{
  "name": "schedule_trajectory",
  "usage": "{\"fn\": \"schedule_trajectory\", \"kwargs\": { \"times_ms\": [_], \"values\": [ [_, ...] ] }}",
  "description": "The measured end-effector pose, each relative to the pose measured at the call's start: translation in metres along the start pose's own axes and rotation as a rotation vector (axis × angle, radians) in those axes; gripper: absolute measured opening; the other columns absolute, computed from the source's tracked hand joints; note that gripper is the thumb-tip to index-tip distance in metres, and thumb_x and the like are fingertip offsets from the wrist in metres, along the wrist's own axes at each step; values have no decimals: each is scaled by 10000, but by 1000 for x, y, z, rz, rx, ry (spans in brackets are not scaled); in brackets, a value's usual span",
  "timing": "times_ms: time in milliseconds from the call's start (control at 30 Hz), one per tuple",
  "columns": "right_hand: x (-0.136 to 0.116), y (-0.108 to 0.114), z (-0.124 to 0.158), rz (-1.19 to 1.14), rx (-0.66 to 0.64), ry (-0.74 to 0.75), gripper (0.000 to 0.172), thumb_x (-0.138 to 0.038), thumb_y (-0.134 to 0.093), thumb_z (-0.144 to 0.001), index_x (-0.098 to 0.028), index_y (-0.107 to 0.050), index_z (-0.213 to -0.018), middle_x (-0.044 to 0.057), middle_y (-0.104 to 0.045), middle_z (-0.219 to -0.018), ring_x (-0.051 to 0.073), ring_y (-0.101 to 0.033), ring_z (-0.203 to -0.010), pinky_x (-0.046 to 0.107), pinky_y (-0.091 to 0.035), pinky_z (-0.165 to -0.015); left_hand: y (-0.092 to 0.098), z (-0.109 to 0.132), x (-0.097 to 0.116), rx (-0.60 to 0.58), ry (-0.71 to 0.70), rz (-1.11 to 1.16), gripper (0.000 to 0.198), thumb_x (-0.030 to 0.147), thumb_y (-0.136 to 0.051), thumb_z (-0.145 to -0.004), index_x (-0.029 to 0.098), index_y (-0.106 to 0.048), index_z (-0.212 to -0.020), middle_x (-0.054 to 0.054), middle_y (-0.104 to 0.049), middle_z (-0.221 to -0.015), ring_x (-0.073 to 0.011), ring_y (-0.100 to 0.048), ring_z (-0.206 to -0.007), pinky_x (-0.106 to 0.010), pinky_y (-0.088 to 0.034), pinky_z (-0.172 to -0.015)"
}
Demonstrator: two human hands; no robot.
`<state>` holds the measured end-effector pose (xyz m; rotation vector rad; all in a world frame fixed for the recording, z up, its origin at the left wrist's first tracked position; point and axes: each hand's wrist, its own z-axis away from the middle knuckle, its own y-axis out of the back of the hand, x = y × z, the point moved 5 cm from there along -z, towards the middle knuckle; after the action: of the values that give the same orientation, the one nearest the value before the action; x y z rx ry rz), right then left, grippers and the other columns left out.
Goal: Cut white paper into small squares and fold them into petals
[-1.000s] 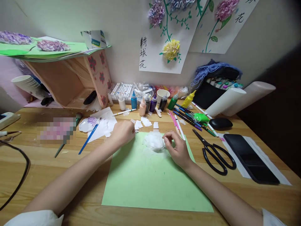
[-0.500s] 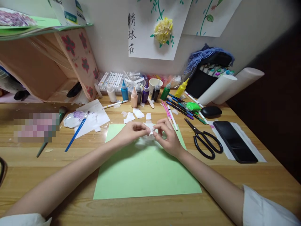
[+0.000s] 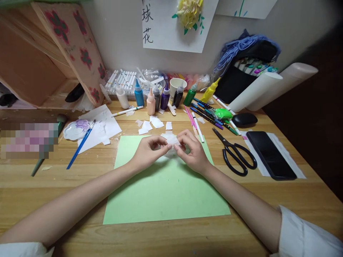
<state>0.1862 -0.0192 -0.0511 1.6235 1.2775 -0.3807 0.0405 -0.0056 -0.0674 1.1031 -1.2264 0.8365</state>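
A small piece of white paper (image 3: 172,139) is pinched between my two hands above the far part of a green sheet (image 3: 166,196). My left hand (image 3: 150,150) grips its left edge between thumb and fingers. On the right edge, my right hand (image 3: 193,151) has thumb and fingertips closed. Whitish material shows under the fingers, too unclear to name. Just beyond the green sheet lie several loose white paper scraps (image 3: 156,121).
Paint bottles (image 3: 150,103) stand along the back beside a paper cup (image 3: 178,87). Black scissors (image 3: 235,153), a phone (image 3: 270,154) and pens (image 3: 206,117) lie to the right. At left are a paintbrush (image 3: 81,142), a palette (image 3: 76,129) and white paper (image 3: 107,121).
The paper between my fingers now shows a broader, flatter face than before. My head view has tilted downward, so the wall drawings sit higher in the picture.
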Motion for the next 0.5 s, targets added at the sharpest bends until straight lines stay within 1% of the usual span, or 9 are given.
{"fn": "schedule_trajectory", "kwargs": {
  "times_ms": [33, 67, 167, 200, 300, 333, 367, 433, 500],
  "values": [
    [-1, 0, 0, 4, -1, 10, 27, -192, -547, -826, -191, -536, -801, 4, -450, -774, 116, -421, -628, 256, -374, -550, 0, 1, 1, 3, -20, -30, 242, 375, -646, -735, 136, -621, -707, -8, -591, -645, -96, -491, -578, -213, -379, -527],
    [-1, 0, 0, 8, 2, 19, 26, -190, -561, -819, -192, -552, -844, 4, -464, -775, 114, -428, -624, 256, -380, -548, -1, 2, 2, -5, -43, -60, 225, 359, -637, -744, 138, -616, -708, -3, -580, -636, -94, -479, -576, -214, -373, -527],
    [-4, 1, 1, 0, 29, 62, 90, -170, -573, -818, -198, -597, -901, 13, -541, -776, 110, -460, -611, 251, -399, -532, -3, 5, 9, -41, -139, -161, 139, 283, -613, -766, 147, -608, -734, 2, -578, -652, -95, -468, -595, -219, -373, -553],
    [-4, 2, 2, 0, 51, 80, 88, -162, -575, -818, -201, -611, -888, 17, -568, -774, 111, -473, -611, 249, -406, -524, -2, 6, 13, -17, -187, -194, 114, 260, -607, -771, 151, -600, -739, 1, -580, -671, -95, -465, -606, -221, -375, -565],
    [-6, 7, 6, 25, 170, 118, 101, -147, -604, -796, -210, -647, -864, 26, -614, -772, 120, -517, -624, 243, -422, -493, 6, 12, 24, 146, -357, -259, 102, 223, -616, -767, 156, -555, -721, 3, -554, -692, -91, -442, -613, -226, -375, -583],
    [-6, 10, 7, 38, 216, 122, 117, -144, -614, -788, -214, -657, -872, 29, -622, -781, 122, -532, -631, 243, -431, -489, 7, 14, 27, 181, -407, -268, 113, 215, -622, -764, 157, -544, -708, 5, -544, -684, -89, -435, -606, -227, -375, -583],
    [-6, 12, 8, 52, 259, 124, 133, -139, -621, -781, -219, -666, -878, 32, -628, -790, 125, -548, -640, 246, -443, -495, 7, 15, 29, 187, -447, -271, 115, 207, -626, -763, 157, -544, -701, 6, -542, -675, -88, -433, -598, -228, -379, -581],
    [-7, 13, 9, 76, 303, 136, 164, -125, -632, -772, -228, -681, -890, 34, -641, -802, 134, -579, -672, 256, -473, -529, 3, 16, 30, 133, -488, -268, 77, 195, -621, -772, 156, -577, -722, -3, -569, -680, -88, -445, -590, -228, -390, -575],
    [-8, 12, 9, 88, 279, 157, 205, -105, -631, -771, -238, -688, -916, 36, -660, -824, 144, -607, -728, 268, -503, -585, 0, 16, 29, 77, -493, -264, 34, 190, -610, -785, 158, -621, -787, -22, -609, -729, -92, -475, -608, -228, -404, -579]
  ]
}}
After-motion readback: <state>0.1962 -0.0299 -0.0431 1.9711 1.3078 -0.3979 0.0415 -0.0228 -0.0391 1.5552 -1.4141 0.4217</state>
